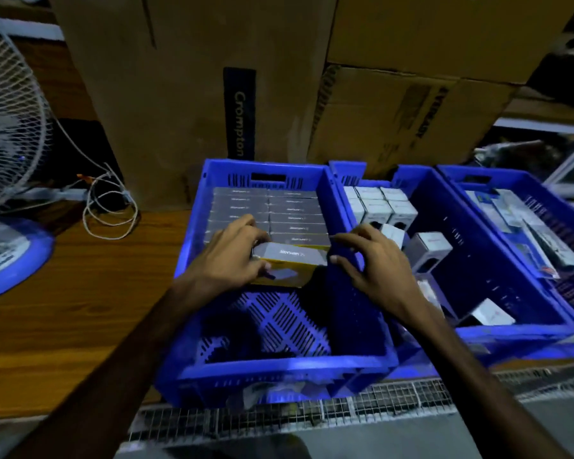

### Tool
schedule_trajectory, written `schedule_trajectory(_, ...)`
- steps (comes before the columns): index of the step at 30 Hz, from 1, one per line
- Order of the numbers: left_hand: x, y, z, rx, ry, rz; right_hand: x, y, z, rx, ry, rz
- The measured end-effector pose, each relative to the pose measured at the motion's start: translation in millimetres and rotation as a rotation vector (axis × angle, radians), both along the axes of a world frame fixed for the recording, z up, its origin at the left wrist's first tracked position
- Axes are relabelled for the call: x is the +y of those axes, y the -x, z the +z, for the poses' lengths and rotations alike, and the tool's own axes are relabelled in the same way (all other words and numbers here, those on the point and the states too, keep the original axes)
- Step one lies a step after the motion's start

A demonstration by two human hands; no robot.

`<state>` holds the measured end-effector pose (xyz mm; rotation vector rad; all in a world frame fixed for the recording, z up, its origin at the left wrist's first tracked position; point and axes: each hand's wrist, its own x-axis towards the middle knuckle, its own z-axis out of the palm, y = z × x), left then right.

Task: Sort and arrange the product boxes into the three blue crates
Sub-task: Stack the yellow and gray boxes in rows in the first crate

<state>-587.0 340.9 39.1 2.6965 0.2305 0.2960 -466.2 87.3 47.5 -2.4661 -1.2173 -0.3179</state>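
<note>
Three blue crates stand side by side. The left crate (pixel 279 366) holds two rows of grey boxes (pixel 269 210) at its far end; its near half shows bare slotted floor. My left hand (pixel 232 256) grips the left end of a grey and yellow box (pixel 289 265) in front of those rows. My right hand (pixel 375 260) hovers at that box's right end with fingers spread, over the wall between the crates. The middle crate (pixel 511 329) contains white boxes (pixel 378 203), some upright, some tipped. The right crate (pixel 570 260) carries mixed packets.
Large cardboard cartons (pixel 193 77) stand right behind the crates. A white pedestal fan (pixel 4 160) with a blue base and a coiled cable (pixel 110 207) sit on the wooden surface at left. A wire mesh edge (pixel 345 405) runs along the front.
</note>
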Motion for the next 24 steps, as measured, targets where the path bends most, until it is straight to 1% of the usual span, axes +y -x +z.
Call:
schedule_trajectory(1, 2, -10, -6, 0.002, 0.013, 0.023, -10, -3, -6, 0.01, -0.01, -0.075)
schedule_trajectory(3, 4, -29, -17, 0.01, 0.069, 0.079, -27, -4, -20, 0.063, 0.06, -0.192)
schedule_trajectory(5, 4, -45, -25, 0.033, 0.141, 0.119, -38, 0, -32, 0.177, 0.118, -0.257)
schedule_trajectory(6, 3, -51, -29, 0.06, 0.168, 0.131, -41, 3, -36, 0.224, 0.121, -0.267)
schedule_trajectory(8, 0, -63, -36, 0.092, 0.179, 0.131, -44, 8, -41, 0.231, 0.123, -0.259)
schedule_trajectory(11, -9, -76, -51, 0.094, 0.21, 0.148, -42, 13, -41, 0.233, 0.119, -0.269)
schedule_trajectory(14, -14, -79, -65, 0.073, 0.235, 0.208, -41, 18, -43, 0.31, 0.089, -0.269)
schedule_trajectory(19, -23, -73, -69, -0.035, 0.146, 0.159, -43, 19, -46, 0.364, 0.053, -0.259)
schedule_trajectory(24, -32, -73, -73, 0.028, 0.008, 0.094, -42, 20, -45, 0.393, 0.045, -0.268)
